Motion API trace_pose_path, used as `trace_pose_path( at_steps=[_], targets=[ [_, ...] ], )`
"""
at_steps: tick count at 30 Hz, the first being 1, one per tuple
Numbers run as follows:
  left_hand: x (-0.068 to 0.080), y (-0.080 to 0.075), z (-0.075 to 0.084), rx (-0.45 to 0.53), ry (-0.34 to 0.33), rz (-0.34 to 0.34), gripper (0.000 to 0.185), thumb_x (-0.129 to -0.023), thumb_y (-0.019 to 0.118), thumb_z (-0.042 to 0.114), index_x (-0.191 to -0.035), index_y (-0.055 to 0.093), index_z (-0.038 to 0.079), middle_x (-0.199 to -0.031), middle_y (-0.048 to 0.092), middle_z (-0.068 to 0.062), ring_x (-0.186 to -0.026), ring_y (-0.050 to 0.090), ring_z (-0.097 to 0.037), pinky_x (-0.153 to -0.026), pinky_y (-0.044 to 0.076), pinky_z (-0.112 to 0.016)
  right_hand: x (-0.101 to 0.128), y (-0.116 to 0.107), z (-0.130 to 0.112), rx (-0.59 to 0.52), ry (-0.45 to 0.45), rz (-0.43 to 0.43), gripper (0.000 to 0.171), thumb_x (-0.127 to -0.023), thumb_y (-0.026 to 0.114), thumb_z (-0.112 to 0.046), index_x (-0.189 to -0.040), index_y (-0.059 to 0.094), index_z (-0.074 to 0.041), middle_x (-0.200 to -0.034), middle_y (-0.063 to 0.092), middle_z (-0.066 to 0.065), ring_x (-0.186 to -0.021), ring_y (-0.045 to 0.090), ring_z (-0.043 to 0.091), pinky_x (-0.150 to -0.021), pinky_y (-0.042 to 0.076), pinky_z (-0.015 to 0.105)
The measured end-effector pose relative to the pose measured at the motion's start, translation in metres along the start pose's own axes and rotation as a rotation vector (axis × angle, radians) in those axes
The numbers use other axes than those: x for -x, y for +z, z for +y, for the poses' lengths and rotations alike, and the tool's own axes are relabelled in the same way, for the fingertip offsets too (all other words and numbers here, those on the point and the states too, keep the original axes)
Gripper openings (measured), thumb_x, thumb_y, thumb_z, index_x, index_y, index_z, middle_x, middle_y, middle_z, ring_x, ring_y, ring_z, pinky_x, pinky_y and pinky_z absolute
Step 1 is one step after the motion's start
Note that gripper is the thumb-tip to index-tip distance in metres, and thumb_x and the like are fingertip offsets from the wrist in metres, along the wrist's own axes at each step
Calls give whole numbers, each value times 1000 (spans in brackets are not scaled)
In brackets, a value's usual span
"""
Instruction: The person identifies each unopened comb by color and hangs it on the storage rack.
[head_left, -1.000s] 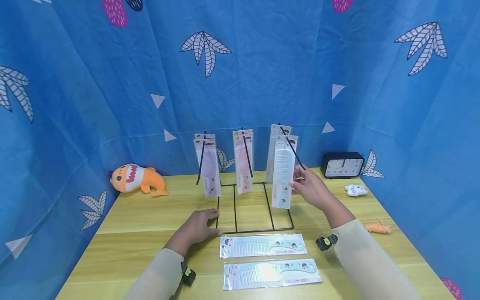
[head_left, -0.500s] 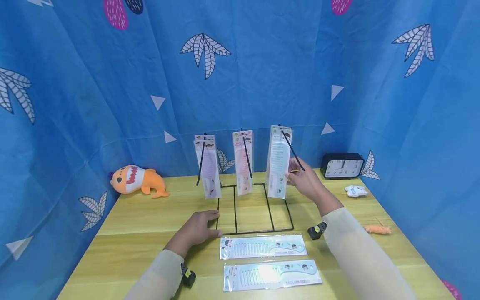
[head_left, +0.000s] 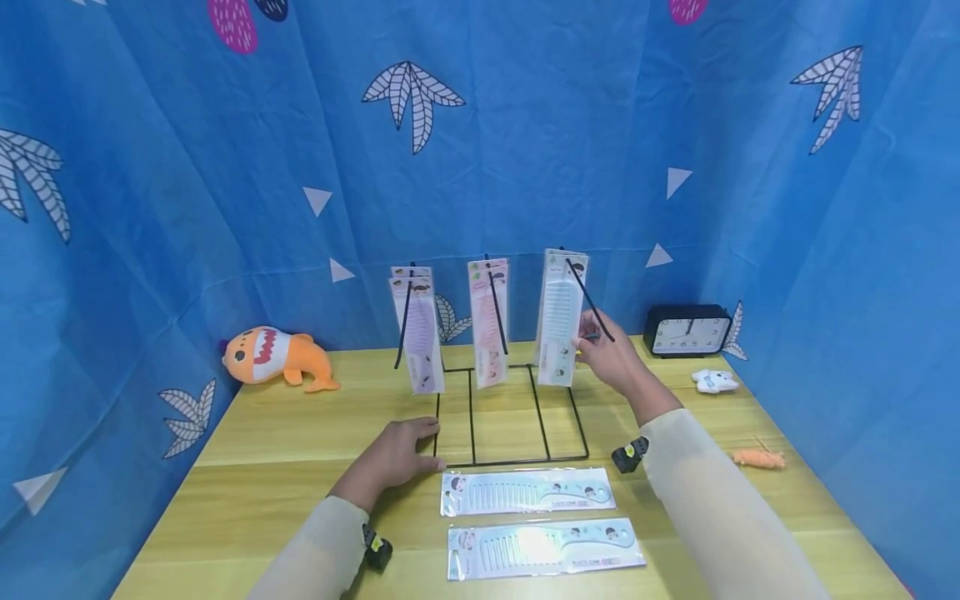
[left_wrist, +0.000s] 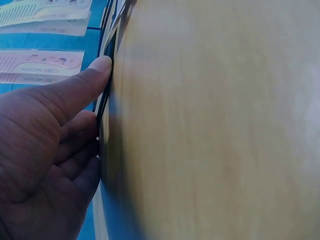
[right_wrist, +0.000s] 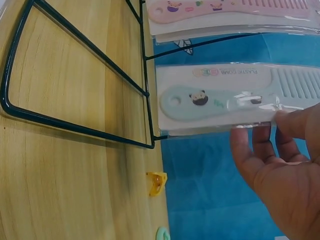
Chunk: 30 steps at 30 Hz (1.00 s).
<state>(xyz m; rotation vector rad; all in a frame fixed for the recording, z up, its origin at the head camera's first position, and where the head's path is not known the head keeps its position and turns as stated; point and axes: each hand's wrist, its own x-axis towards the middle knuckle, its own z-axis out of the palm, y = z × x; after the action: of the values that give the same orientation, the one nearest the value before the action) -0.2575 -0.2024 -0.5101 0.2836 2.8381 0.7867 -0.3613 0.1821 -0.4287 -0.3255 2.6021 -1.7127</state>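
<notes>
The packaged comb (head_left: pixel 560 321) hung on the right-hand hook of the black wire rack (head_left: pixel 510 417), handle end down, just in front of another pack on the same hook. The right hand (head_left: pixel 611 360) held its lower edge, fingers (right_wrist: pixel 265 145) curled lightly against the clear wrapper, apparently to steady it as it hung. The left hand (head_left: pixel 390 457) lay flat on the desk (head_left: pixel 247 467), straight fingers pressed to the rack's front corner, likely to keep the light frame from shifting. Two more packaged combs (head_left: pixel 528 490) lay flat on the desk in front of the rack, within easy reach.
</notes>
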Motion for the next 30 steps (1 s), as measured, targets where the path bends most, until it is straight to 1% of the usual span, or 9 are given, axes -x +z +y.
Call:
trace_pose_path(
  at_steps=[5, 10, 17, 20, 23, 25, 27, 29, 30],
  targets=[
    [1, -1, 1, 6, -9, -2, 69, -93, 89, 35, -152, 65, 10, -167, 53, -8, -158, 44, -39, -131, 38, -57, -2, 1, -1, 22, 9, 36, 21, -115, 50, -7, -135, 50, -3, -134, 60, 24, -137, 61, 43, -110, 59, 63],
    [1, -1, 1, 5, -13, -2, 68, -93, 89, 35, -152, 65, 10, -167, 53, -7, -158, 44, -39, -131, 39, -56, -5, 2, 0, 17, 21, 56, 19, -115, 51, -8, -133, 50, -2, -134, 62, 25, -133, 63, 41, -111, 58, 64],
    [1, 0, -1, 3, 6, 7, 69, -93, 89, 34, -152, 64, 9, -167, 53, -9, -158, 45, -39, -131, 39, -56, -5, 3, 1, 31, 21, 70, 18, -114, 53, -8, -131, 51, -3, -131, 63, 24, -129, 64, 41, -109, 59, 65],
    [1, 0, -1, 11, -1, 3, 69, -93, 89, 34, -153, 64, 9, -168, 53, -7, -159, 44, -38, -132, 38, -56, -3, 3, 1, 72, 18, 74, 20, -114, 56, -11, -132, 52, -4, -132, 63, 22, -127, 65, 41, -104, 61, 59],
    [2, 0, -1, 15, 2, -3, 69, -93, 88, 35, -153, 64, 9, -168, 52, -8, -159, 43, -39, -132, 38, -57, 4, 0, 1, 129, 33, 81, 31, -112, 61, -18, -138, 51, -5, -140, 61, 21, -131, 63, 41, -99, 59, 54],
    [2, 0, -1, 11, 6, -6, 69, -93, 88, 35, -153, 64, 9, -168, 52, -8, -159, 43, -39, -132, 38, -56, 11, -2, -1, 159, 55, 97, 42, -111, 65, -22, -145, 48, -4, -146, 59, 21, -136, 60, 41, -101, 58, 55],
    [1, 1, -1, 5, 11, -5, 69, -94, 88, 35, -153, 64, 9, -168, 53, -8, -159, 43, -39, -132, 38, -56, 21, -5, -3, 213, 64, 119, 50, -109, 66, -26, -148, 46, -1, -149, 57, 23, -139, 58, 42, -106, 56, 59],
    [1, 1, -2, -2, 15, -1, 69, -93, 89, 35, -153, 64, 9, -167, 53, -8, -158, 44, -39, -131, 39, -56, 32, -6, -5, 275, 52, 134, 51, -107, 68, -27, -144, 48, 3, -147, 58, 26, -138, 58, 44, -110, 55, 62],
    [0, 1, -2, -5, 17, 1, 69, -93, 89, 35, -152, 64, 8, -167, 54, -8, -158, 45, -39, -131, 39, -55, 38, -6, -6, 320, 40, 131, 49, -106, 69, -27, -140, 50, 3, -143, 60, 26, -135, 59, 45, -110, 55, 62]
  ],
)
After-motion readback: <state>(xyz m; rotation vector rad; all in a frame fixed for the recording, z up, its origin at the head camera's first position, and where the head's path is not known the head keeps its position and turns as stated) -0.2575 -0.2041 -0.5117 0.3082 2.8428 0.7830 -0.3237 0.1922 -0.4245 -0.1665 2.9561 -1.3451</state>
